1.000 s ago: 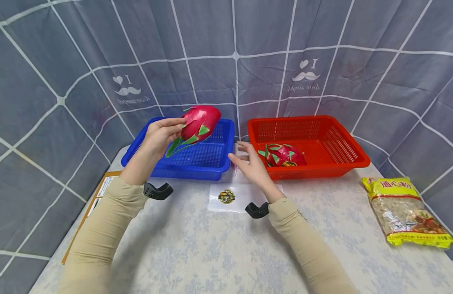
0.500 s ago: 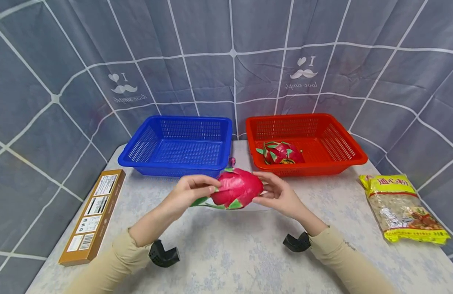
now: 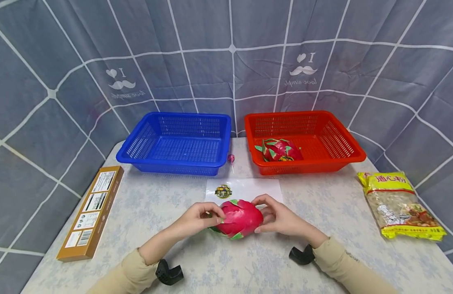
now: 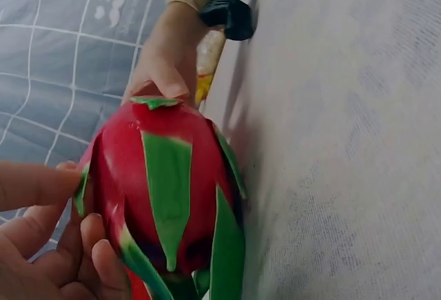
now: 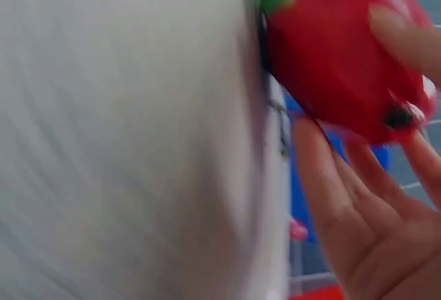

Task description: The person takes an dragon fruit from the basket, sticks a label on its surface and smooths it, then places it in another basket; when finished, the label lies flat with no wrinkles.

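A red dragon fruit (image 3: 242, 218) with green scales lies low over the table's middle, its long axis across the head view. My left hand (image 3: 200, 218) holds its left end; in the left wrist view, thumb and fingers pinch a green scale at the side of the fruit (image 4: 165, 176). At the other end my right hand (image 3: 279, 216) curls its fingers and thumb around the fruit. The right wrist view is blurred, with the right hand (image 5: 379, 224) against the red skin. A second dragon fruit (image 3: 281, 150) rests in the red basket (image 3: 311, 165).
Left of the red basket stands a blue basket (image 3: 175, 167). A pink lollipop (image 3: 231, 158) lies between them. A white sheet with a round logo (image 3: 248, 188) is just behind the hands. A long brown box (image 3: 92, 214) lies left, a yellow food bag (image 3: 399, 204) right.
My left hand has brought the dragon fruit from over the blue basket down and right to the table's middle. My right hand has come from between the baskets to the fruit's right end.
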`<state>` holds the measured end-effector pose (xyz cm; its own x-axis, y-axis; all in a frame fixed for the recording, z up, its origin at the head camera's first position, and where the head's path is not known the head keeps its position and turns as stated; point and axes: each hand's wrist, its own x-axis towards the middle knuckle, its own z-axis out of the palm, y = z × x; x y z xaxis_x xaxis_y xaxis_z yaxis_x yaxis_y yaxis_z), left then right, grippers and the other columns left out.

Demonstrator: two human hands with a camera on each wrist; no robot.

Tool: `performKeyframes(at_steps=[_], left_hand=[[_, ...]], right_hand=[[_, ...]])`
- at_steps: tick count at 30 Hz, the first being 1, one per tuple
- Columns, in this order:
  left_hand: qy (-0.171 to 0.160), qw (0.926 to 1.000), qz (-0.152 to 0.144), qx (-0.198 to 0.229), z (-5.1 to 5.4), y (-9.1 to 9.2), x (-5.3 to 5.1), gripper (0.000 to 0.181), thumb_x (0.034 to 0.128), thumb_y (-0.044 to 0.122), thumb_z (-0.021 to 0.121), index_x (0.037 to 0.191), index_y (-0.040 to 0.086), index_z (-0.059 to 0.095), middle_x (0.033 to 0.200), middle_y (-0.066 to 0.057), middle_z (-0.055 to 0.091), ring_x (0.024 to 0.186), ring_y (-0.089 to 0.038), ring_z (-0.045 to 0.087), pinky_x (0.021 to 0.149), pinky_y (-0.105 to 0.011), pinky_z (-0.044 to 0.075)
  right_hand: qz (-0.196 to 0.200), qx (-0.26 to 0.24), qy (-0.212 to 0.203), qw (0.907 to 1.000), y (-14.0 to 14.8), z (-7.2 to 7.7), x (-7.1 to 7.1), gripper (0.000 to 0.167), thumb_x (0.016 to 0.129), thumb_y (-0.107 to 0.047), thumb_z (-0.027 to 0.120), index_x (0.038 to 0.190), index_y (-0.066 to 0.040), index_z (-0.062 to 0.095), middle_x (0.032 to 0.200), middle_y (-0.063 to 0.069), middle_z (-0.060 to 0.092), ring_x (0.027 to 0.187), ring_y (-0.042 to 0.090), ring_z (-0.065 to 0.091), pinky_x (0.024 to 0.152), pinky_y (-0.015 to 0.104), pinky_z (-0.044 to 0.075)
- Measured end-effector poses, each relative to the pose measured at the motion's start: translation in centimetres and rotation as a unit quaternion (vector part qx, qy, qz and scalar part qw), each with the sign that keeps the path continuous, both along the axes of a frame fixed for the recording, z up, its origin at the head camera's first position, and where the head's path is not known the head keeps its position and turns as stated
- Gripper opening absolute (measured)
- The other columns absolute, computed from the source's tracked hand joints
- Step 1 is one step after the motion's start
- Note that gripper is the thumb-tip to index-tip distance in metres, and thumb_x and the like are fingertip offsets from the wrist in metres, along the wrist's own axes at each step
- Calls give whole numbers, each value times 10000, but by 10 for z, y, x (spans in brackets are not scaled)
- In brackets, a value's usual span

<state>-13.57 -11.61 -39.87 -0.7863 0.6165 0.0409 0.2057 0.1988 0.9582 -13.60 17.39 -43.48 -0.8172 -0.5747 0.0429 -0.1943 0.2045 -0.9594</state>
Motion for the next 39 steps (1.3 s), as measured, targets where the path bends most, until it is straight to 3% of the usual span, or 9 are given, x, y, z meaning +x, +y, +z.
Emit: performKeyframes(at_steps=[3, 6, 11, 14, 17, 22, 26, 33, 39], left_hand=[[625, 9974, -279, -245, -1, -2, 2, 65, 835, 63, 665, 896, 42, 667, 839, -15, 603, 784, -96, 539, 661, -228, 456], [889, 9938, -502, -434, 2, -4, 1, 63, 836, 97, 687, 895, 92, 668, 845, -4, 614, 795, -93, 554, 685, -249, 474], [1097, 9907, -709, -379, 15, -11, -15, 98, 867, 103, 660, 952, 54, 673, 880, -34, 651, 811, -107, 587, 714, -273, 488], [1002, 9941, -379, -165, 23, -15, -30, 131, 884, 69, 627, 993, 5, 665, 923, -80, 653, 832, -121, 592, 729, -271, 489], [692, 9969, 246, 280, 25, -19, -46, 171, 884, 33, 613, 1031, -48, 639, 979, -179, 635, 852, -120, 601, 761, -261, 493], [270, 9865, 1140, 1144, 7, -25, -69, 217, 871, 16, 628, 1064, -78, 599, 948, -66, 652, 841, -122, 621, 794, -298, 508], [334, 9817, 1461, 1179, -12, -31, -82, 299, 861, 9, 644, 1096, -149, 549, 909, -1, 648, 832, -113, 617, 796, -288, 505], [148, 9873, 1255, 964, -42, -35, -95, 293, 861, -37, 620, 1102, -180, 533, 1034, -298, 602, 877, -189, 642, 795, -261, 511], [-112, 9906, 1056, 865, -53, -33, -95, 302, 873, -16, 612, 1127, -160, 537, 1067, -279, 610, 943, -307, 632, 825, -300, 512]], right_hand=[[320, 489, 6, 9983, 3, 10, -3, 622, 756, -146, 796, 1269, -151, 445, 1279, 103, 496, 968, 189, 639, 813, 318, 522], [782, 769, 81, 9939, 10, 24, -11, 598, 784, -163, 770, 1290, -115, 457, 1288, 112, 504, 1008, 206, 626, 846, 341, 509], [960, 414, 223, 9943, 18, 52, -35, 458, 852, -88, 675, 1254, 34, 494, 1257, 228, 513, 1081, 375, 576, 869, 351, 498], [550, 80, 350, 9978, 10, 65, -51, 365, 869, -55, 649, 1205, 32, 536, 1203, 202, 556, 1077, 374, 581, 866, 343, 500], [203, -4, 399, 9990, -7, 69, -64, 325, 870, -86, 659, 1178, -21, 575, 1158, 128, 603, 1044, 282, 618, 866, 342, 500], [579, 124, 363, 9976, -32, 57, -82, 334, 868, -113, 667, 1177, -17, 583, 1166, 189, 599, 1035, 299, 619, 875, 356, 494], [1003, 488, 317, 9933, -41, 41, -94, 327, 879, -79, 646, 1176, 30, 567, 1170, 256, 573, 1034, 334, 613, 875, 344, 493], [785, 876, 345, 9925, -48, 27, -109, 302, 862, -26, 644, 1151, 37, 581, 1127, 203, 614, 1004, 325, 630, 835, 335, 510], [637, 1011, 340, 9923, -52, 18, -121, 304, 853, -47, 654, 1142, 24, 593, 1103, 167, 634, 960, 278, 647, 757, 326, 529]])
